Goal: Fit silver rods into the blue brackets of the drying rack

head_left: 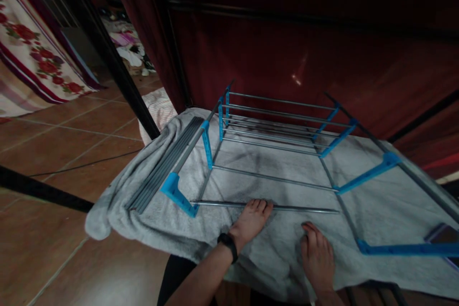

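A grey metal rod (304, 209) lies crosswise in front of me, and my left hand (253, 220) is wrapped over its middle. The rod's left end meets a blue plastic bracket (179, 197); its right end lies free, apart from the right-hand blue bracket (405, 249). My right hand (318, 256) rests on the grey blanket (265, 248) below the rod, holding nothing, its fingers loosely bent. Behind the rod, a rack frame of grey tubes and blue brackets stands on the blanket, with several crossbars (276, 178) spanning its two sides.
Several loose grey rods (167, 167) lie side by side left of the frame. A dark flat object with a purple edge (442, 234) is at the right. Black bed posts (114, 62) and a dark red curtain (251, 52) border the bed. A cable (89, 164) crosses the tiled floor.
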Demonstrator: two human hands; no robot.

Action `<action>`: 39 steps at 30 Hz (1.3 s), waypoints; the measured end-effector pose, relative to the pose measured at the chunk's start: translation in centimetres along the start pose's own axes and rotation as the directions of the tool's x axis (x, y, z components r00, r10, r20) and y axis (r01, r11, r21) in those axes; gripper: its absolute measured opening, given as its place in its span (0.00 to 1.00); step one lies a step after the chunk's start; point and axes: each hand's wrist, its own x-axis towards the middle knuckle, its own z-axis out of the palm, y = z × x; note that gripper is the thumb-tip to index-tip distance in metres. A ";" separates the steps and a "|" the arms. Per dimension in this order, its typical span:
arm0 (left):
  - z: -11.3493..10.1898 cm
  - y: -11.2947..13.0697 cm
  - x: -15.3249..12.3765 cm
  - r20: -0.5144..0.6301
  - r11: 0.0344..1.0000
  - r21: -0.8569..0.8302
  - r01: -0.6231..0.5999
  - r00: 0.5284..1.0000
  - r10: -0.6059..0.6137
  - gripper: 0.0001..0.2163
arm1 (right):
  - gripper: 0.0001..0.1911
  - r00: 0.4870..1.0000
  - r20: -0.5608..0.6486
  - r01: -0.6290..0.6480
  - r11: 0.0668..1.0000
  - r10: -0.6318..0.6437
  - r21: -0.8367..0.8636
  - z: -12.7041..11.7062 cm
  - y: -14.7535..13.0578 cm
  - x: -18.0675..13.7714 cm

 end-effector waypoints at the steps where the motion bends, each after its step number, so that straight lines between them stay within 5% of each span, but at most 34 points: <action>1: -0.1 0.0 0.1 0.006 1.000 0.002 -0.001 1.000 0.001 0.19 | 0.16 1.000 -0.004 0.000 1.000 0.000 0.006 0.0 -0.1 0.1; 39: 0.2 0.0 0.2 -0.056 1.000 -0.008 0.027 0.998 -0.027 0.21 | 0.18 0.998 -0.020 -0.058 0.998 0.059 0.018 -0.4 -1.3 1.2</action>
